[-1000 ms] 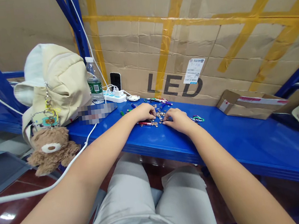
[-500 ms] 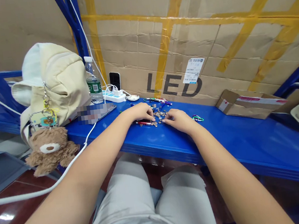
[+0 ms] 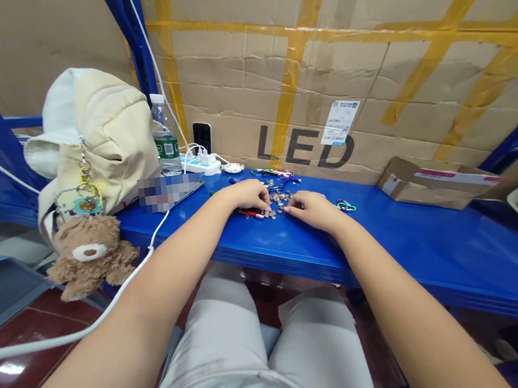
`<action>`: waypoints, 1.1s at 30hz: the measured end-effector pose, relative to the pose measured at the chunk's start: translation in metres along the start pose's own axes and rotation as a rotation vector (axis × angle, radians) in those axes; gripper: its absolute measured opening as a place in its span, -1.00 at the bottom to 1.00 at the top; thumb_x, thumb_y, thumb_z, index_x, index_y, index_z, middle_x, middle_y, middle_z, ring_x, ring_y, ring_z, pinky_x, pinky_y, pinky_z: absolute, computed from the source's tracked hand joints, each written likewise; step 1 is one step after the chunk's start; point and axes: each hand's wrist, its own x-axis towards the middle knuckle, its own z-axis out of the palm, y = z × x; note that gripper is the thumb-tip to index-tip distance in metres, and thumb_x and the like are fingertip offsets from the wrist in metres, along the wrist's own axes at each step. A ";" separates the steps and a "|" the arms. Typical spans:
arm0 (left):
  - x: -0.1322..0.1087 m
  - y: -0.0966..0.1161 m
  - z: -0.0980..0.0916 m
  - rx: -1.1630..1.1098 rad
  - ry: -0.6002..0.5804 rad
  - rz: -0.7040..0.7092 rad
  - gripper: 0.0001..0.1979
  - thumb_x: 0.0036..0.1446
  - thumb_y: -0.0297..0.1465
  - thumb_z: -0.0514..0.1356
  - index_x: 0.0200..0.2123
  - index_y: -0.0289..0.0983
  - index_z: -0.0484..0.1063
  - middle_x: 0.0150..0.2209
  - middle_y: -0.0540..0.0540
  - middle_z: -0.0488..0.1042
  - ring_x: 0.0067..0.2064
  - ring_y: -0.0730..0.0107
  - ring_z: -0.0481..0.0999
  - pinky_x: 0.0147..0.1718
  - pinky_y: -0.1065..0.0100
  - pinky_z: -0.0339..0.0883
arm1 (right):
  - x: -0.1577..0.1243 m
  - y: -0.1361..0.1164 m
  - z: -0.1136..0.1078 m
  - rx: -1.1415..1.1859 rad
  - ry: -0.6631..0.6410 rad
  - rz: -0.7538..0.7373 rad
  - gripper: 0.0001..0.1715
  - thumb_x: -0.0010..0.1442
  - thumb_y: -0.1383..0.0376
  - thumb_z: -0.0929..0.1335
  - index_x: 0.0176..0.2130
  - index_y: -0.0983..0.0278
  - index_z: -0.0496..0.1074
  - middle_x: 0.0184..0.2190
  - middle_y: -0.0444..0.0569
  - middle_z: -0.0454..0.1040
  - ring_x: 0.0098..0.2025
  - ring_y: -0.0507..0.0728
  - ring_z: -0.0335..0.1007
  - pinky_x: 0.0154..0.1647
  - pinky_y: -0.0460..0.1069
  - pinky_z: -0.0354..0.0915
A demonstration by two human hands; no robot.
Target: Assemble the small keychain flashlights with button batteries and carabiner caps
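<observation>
Cardboard printed "LED" (image 3: pixel 234 71) fills most of my upper frame, with the blue shelf top (image 3: pixel 411 244) running from the left edge to the lower right. At left I see a cream backpack (image 3: pixel 114 130); an open carton (image 3: pixel 443 193) sits at right, and a plush bear (image 3: pixel 90 259) hangs lower left. Near the centre, my left hand (image 3: pixel 252 193) and right hand (image 3: pixel 310 208) face each other, fingers bent downward — whether either pinches anything, I cannot tell. A red pen (image 3: pixel 252 213) lies just below the left one, and the small coin-like pieces (image 3: pixel 276 199) lie scattered mid-frame — between both hands.
</observation>
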 end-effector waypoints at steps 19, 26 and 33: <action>-0.001 0.007 0.002 0.051 0.104 0.114 -0.80 -0.05 -0.26 0.28 -0.43 -0.29 0.50 -0.47 0.00 0.50 -0.45 0.48 0.40 -0.49 0.48 0.12 | -0.001 -0.003 -0.004 -0.019 -0.032 0.000 -0.75 0.20 0.23 0.27 -0.47 0.27 0.36 -0.44 -0.07 0.44 -0.40 0.06 0.28 -0.37 -0.06 0.13; -0.002 0.007 0.001 0.165 0.195 0.122 -0.68 0.09 -0.18 0.12 -0.52 -0.30 0.45 -0.55 -0.01 0.43 -0.50 0.48 0.30 -0.51 0.43 0.04 | -0.001 0.000 -0.002 -0.003 -0.023 -0.011 -0.72 0.21 0.18 0.26 -0.47 0.27 0.36 -0.44 -0.07 0.44 -0.41 0.06 0.27 -0.39 -0.07 0.11; -0.004 0.012 0.000 0.188 0.250 0.077 -0.69 0.11 -0.23 0.10 -0.55 -0.31 0.40 -0.58 -0.02 0.41 -0.54 0.48 0.26 -0.51 0.41 0.02 | -0.001 -0.002 -0.003 0.006 -0.031 -0.003 -0.69 0.21 0.20 0.26 -0.51 0.27 0.32 -0.45 -0.08 0.43 -0.42 0.05 0.25 -0.38 -0.07 0.10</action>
